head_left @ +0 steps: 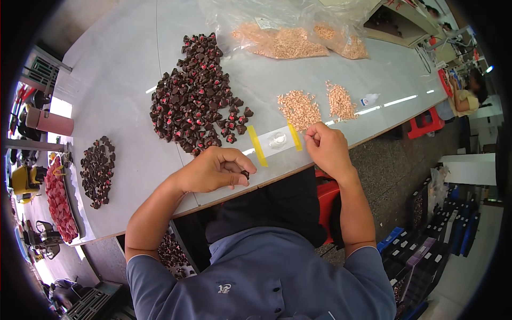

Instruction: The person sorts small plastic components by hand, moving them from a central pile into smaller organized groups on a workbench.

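Note:
My left hand is closed near the table's front edge, with a small dark piece pinched between thumb and fingertips. Just beyond it spreads a large heap of small dark, lobed pieces, several showing red spots. My right hand is closed in a pinch above the table, to the right of a white sheet fixed with yellow tape strips. Whatever is in its fingertips is too small to make out. A whitish blob sits on the sheet. Beyond my right hand lie two piles of tiny beige pieces.
Clear plastic bags of beige pieces lie at the table's far side. A smaller dark pile is at the left, near a bag of red pieces. A red stool stands right, with another person farther off.

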### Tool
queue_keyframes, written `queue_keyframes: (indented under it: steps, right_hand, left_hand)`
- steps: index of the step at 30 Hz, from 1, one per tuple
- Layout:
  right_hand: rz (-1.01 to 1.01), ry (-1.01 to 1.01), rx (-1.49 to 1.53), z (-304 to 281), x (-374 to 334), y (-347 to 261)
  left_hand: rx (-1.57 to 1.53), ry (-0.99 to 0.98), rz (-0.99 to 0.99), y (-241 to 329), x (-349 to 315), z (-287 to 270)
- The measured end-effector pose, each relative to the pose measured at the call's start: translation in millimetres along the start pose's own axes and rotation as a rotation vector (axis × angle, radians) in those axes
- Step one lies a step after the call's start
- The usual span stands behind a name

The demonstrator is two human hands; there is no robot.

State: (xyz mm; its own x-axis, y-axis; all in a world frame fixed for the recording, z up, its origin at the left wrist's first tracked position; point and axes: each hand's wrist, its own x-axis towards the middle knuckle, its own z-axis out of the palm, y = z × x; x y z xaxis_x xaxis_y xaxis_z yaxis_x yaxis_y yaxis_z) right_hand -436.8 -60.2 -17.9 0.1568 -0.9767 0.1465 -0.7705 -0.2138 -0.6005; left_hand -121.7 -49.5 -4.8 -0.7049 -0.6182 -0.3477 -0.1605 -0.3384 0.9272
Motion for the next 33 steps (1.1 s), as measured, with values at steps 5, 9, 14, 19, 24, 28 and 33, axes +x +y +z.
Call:
queue_keyframes:
  steps: [5, 9, 14, 19, 24, 28, 33]
  right_hand:
    - [-0.036, -0.057, 0.172, -4, -14, -25]
    - [-0.237, -0.120, 0.452, 16, -28, -64]
    - [-0.277, -0.134, 0.521, 41, -27, -80]
    - [-0.279, -0.120, 0.482, 48, -28, -82]
    - [-0.310, -0.142, 0.437, 42, -25, -82]
    - [-0.405, -0.181, 0.338, 36, -20, -80]
    - [-0.447, -0.196, 0.322, 35, -16, -80]
  left_hand:
    - [-0.204, 0.003, -0.007, 0, -3, 4]
    - [-0.249, 0.032, -0.040, -6, 2, 8]
    - [-0.290, 0.040, -0.030, -10, 3, 6]
    - [-0.294, 0.038, -0.021, -8, 0, 5]
    - [-0.319, 0.062, -0.024, -7, -1, 6]
    - [-0.255, 0.050, -0.023, -6, -1, 7]
    - [-0.247, 0.044, -0.031, -6, -1, 6]
